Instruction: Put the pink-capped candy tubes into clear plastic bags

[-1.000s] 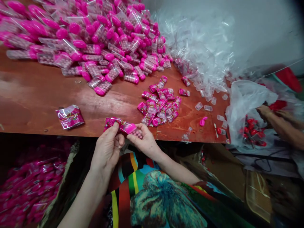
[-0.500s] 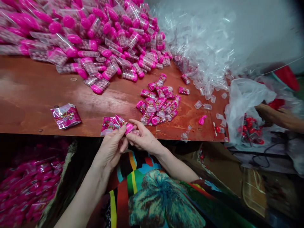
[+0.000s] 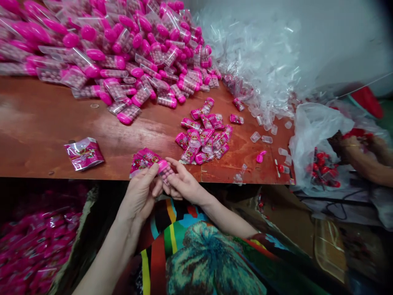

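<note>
Both of my hands meet at the table's front edge around a small clear candy bottle with a pink cap and pale pink balls inside. My left hand pinches it near the cap end. On its other side, the fingers of my right hand are closed on the clear body. Just beyond my left fingers are printed pink wrappers, partly covered by that hand; whether the fingers touch them I cannot tell. Ahead to the right lies a small heap of wrapped bottles.
A large pile of pink-capped bottles fills the back left. A bundle of wrappers lies at left. Clear empty containers are heaped at back right. Another person's arm is beside a plastic bag. Below left is a box of pink packets.
The bottle has turned in my fingers, so more of its clear body shows. The wrapper beside it now lies lower, against the others. At right, the other person's hands have shifted.
</note>
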`<state>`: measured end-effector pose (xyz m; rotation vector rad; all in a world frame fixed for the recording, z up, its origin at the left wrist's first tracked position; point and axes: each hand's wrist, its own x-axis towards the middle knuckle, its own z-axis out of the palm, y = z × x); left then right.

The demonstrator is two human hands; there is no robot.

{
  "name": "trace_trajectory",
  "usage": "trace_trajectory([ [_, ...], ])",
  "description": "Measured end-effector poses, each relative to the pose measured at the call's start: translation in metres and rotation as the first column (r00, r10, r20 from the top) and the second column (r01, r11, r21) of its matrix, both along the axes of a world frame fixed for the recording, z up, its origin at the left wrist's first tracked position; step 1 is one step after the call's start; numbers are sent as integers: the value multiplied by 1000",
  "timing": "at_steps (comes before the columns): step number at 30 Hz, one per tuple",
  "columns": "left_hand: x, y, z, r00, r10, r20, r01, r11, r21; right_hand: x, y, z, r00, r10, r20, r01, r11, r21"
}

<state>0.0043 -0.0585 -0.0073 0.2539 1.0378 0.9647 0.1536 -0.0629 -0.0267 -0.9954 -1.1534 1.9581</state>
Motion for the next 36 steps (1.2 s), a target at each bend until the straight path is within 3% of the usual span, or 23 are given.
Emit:
trace_trajectory([
  [2,0,0,-1,1000,9,8,-9,1000,22,-3,0,2,976,-81,202,43,982,184],
  [4,1,0,-1,999,41,14,-41,999,19,-5,0,4,953,-108,284,30,964,266],
  [6,2,-1,-1,999,22,28,-23,1000,10,-7,1,4,978,-86,188,45,977,208],
  [9,4,-5,-2,999,-49,13,48,999,18,-9,2,4,997,-69,-15,69,998,-1],
  [11,5,-9,-3,996,-89,-20,90,995,43,-10,2,4,996,-67,-65,62,995,-78],
  [15,4,-10,-5,987,-140,-77,147,985,86,-7,3,4,994,-101,-47,101,995,-17],
  [21,3,-7,0,995,-38,-90,46,995,90,4,-3,-8,999,-22,-35,24,998,50],
  [26,14,-15,-5,987,-17,-159,30,996,78,7,-8,-19,992,-120,-25,122,990,67],
  [29,14,-14,-5,988,-21,-155,35,996,86,7,-9,-20,994,-103,-42,105,994,36],
  [36,12,-8,2,963,183,-196,-142,969,204,11,-14,-26,981,-108,-158,101,994,-52],
])
